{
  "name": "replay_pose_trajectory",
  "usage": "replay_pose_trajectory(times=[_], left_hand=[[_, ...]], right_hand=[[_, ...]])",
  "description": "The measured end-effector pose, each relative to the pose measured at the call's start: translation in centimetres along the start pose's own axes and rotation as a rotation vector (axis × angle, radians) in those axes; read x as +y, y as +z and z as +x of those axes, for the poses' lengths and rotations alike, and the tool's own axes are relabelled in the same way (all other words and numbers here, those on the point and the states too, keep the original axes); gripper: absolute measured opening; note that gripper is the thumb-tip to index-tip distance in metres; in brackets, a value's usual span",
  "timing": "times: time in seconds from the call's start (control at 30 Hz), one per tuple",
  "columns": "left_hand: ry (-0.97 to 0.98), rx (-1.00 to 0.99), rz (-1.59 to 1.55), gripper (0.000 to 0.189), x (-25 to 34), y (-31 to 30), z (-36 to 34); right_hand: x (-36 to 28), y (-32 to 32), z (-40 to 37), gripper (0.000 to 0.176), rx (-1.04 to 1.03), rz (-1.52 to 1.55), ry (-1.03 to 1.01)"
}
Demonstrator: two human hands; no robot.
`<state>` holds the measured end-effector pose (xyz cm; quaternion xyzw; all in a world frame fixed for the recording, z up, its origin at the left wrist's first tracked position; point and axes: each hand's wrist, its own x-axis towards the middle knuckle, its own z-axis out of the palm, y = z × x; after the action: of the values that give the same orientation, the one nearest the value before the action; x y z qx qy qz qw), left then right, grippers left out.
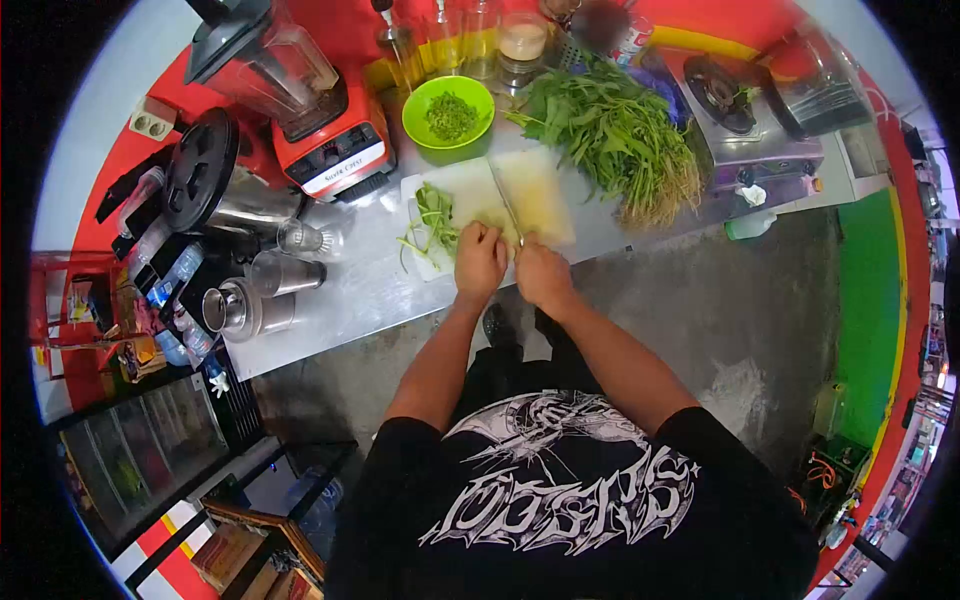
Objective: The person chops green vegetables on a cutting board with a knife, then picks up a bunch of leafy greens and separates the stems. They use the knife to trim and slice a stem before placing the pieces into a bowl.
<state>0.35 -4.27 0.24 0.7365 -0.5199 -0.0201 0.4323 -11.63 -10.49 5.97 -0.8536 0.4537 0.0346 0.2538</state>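
Observation:
My right hand is wrapped round the handle of a knife, whose blade points away from me over the cutting board. Close to its left, my left hand rests on the board with curled fingers; whatever is in them is hidden. Cut green stalks lie loose on the board's left part, beside my left hand. Behind the board stands a bright green bowl with chopped greens in it. A large bunch of leafy greens with roots lies to the right of the board.
A red blender stands at the back left of the metal table. Metal cups and a shaker are near the left end. Bottles line the back wall. On the right is a gas stove.

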Motion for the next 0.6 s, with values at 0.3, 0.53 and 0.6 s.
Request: replay_pose_trajectory(times=[0.3, 0.53, 0.6], left_hand=[[0.028, 0.030, 0.044, 0.016, -0.1, 0.3, 0.0], [-0.029, -0.002, 0.005, 0.017, -0.1, 0.2, -0.1], [-0.007, 0.023, 0.008, 0.017, 0.0, 0.2, -0.1]], right_hand=[[0.4, 0.7, -0.1, 0.030, 0.016, 0.000, 0.012], [0.1, 1.0, -0.8, 0.031, -0.013, -0.018, 0.004], [-0.2, 1.2, -1.2, 0.032, 0.014, 0.038, 0.026]])
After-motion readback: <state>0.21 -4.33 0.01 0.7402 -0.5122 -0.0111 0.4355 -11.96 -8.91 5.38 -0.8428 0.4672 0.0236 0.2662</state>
